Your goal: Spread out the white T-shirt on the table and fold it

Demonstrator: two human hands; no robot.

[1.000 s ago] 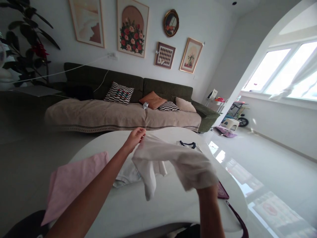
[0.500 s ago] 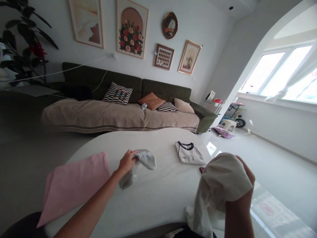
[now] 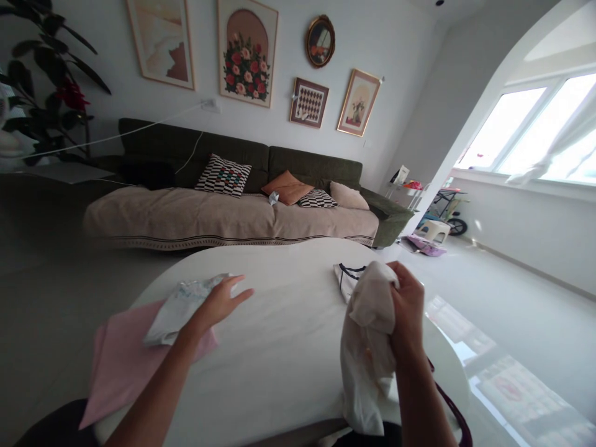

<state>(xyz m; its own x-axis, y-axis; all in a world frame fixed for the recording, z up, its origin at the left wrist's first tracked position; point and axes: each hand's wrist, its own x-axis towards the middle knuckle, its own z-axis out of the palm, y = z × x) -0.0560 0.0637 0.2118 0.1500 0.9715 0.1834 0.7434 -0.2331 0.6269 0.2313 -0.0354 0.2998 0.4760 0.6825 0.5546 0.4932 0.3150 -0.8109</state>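
My left hand (image 3: pixel 223 302), fingers spread, is over the right edge of a white garment with faint bluish print (image 3: pixel 179 308). That garment lies on a pink folded cloth (image 3: pixel 123 357) at the table's left side. On the right, my right hand (image 3: pixel 406 304) grips a bunched beige-white garment (image 3: pixel 370 338), whose lower part hangs down to the table's front edge; its exact kind cannot be made out. Behind it lies a folded white jersey with dark neck trim (image 3: pixel 345 280), now partly hidden by the held cloth.
Everything lies on a rounded white table (image 3: pixel 274 354). A green sofa (image 3: pixel 195 149) with a beige cover and several cushions stands beyond it. A dark red strap (image 3: pixel 459 416) hangs by my right forearm. A white stool (image 3: pixel 434 231) stands far right.
The printed white garment went from my left hand onto the pink cloth, and that hand opened. My right hand moved left with the beige-white garment, covering part of the jersey.
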